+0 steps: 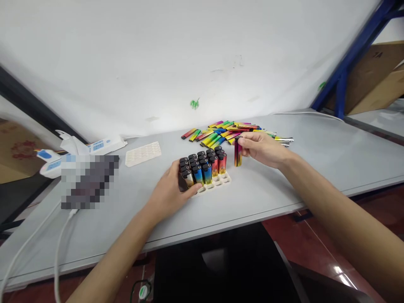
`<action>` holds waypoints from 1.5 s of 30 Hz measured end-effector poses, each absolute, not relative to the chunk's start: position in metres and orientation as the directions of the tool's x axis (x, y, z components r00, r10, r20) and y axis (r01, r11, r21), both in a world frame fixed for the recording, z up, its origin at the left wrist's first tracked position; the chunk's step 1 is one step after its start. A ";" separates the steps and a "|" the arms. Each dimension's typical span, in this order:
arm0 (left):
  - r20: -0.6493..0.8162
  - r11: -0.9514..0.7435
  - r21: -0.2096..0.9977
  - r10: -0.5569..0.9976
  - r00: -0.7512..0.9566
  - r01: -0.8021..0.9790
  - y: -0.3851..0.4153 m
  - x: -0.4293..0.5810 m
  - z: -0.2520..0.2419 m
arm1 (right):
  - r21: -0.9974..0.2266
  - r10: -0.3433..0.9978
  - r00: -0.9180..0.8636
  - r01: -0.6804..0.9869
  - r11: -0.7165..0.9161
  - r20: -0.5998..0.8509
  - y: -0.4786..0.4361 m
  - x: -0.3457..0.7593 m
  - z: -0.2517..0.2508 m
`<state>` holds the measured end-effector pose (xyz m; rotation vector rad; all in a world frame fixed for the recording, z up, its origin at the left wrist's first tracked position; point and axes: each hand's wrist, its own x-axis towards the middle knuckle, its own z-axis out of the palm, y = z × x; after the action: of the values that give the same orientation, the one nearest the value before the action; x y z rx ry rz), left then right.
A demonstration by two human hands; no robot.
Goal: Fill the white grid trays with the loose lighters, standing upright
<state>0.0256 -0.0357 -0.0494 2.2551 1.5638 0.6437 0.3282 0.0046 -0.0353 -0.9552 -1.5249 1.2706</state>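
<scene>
A white slotted tray point(229, 178) on the table holds several upright lighters point(207, 173) with black tops, their shiny bodies silver, blue and red fading to gold. My left hand point(168, 189) grips the tray's left side, its thumb along the front edge and its fingers partly hidden behind the lighters. Just right of the tray, my right hand point(257, 147) pinches one upright lighter point(237, 153) near its top; its body is purple-red fading to gold. Behind both hands lies a loose pile of multicoloured lighters point(217, 135) on their sides.
A second white slotted tray point(143, 154) lies flat at the back left. Farther left are white power strips point(107, 144), a blurred dark object point(91, 181) and white cables point(57, 252). A white wall point(151, 63) bounds the grey table point(315, 147); cardboard boxes point(369, 80) stand at right.
</scene>
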 end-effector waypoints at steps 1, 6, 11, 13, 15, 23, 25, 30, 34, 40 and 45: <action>0.180 -0.348 0.500 0.938 0.298 0.793 -0.036 0.026 -0.049 | -0.988 0.936 -0.319 -0.005 0.154 0.147 0.003 0.327 -0.033; 0.192 -0.356 0.501 0.935 0.300 0.789 -0.035 0.026 -0.050 | -0.977 0.908 -0.391 0.085 0.195 0.148 -0.007 0.313 -0.028; 0.198 -0.362 0.509 0.932 0.303 0.781 -0.036 0.026 -0.050 | -0.903 0.880 -0.366 0.183 0.388 0.304 -0.014 0.300 -0.032; 0.197 -0.362 0.511 0.932 0.304 0.779 -0.036 0.027 -0.049 | -0.844 0.862 -0.335 0.255 0.472 0.381 -0.016 0.298 -0.033; 0.191 -0.358 0.512 0.934 0.303 0.781 -0.036 0.027 -0.048 | -0.784 0.836 -0.322 0.311 0.537 0.445 -0.018 0.296 -0.034; 0.182 -0.350 0.519 0.937 0.298 0.780 -0.037 0.027 -0.048 | -0.548 0.708 -0.327 0.462 0.697 0.626 -0.024 0.293 -0.036; 0.179 -0.344 0.521 0.939 0.294 0.781 -0.037 0.027 -0.047 | -0.521 0.691 -0.332 0.472 0.711 0.642 -0.024 0.294 -0.036; 0.180 -0.344 0.515 0.939 0.294 0.785 -0.037 0.027 -0.047 | -0.459 0.641 -0.380 0.468 0.755 0.667 -0.024 0.292 -0.035; 0.189 -0.346 0.516 0.938 0.290 0.784 -0.036 0.027 -0.048 | -0.412 0.634 -0.430 0.503 0.759 0.643 -0.031 0.287 -0.033; 0.176 -0.335 0.521 0.942 0.285 0.785 -0.037 0.028 -0.046 | -0.400 0.670 -0.162 0.693 0.601 0.725 -0.019 0.304 -0.036; 0.162 -0.320 0.528 0.947 0.277 0.786 -0.037 0.027 -0.046 | -0.365 0.750 0.185 0.927 0.081 0.635 0.017 0.366 -0.045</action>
<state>0.0273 -0.0374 -0.0455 2.2081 1.5750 0.6490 0.3662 0.0172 -0.0450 -1.7036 -1.6015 -0.2959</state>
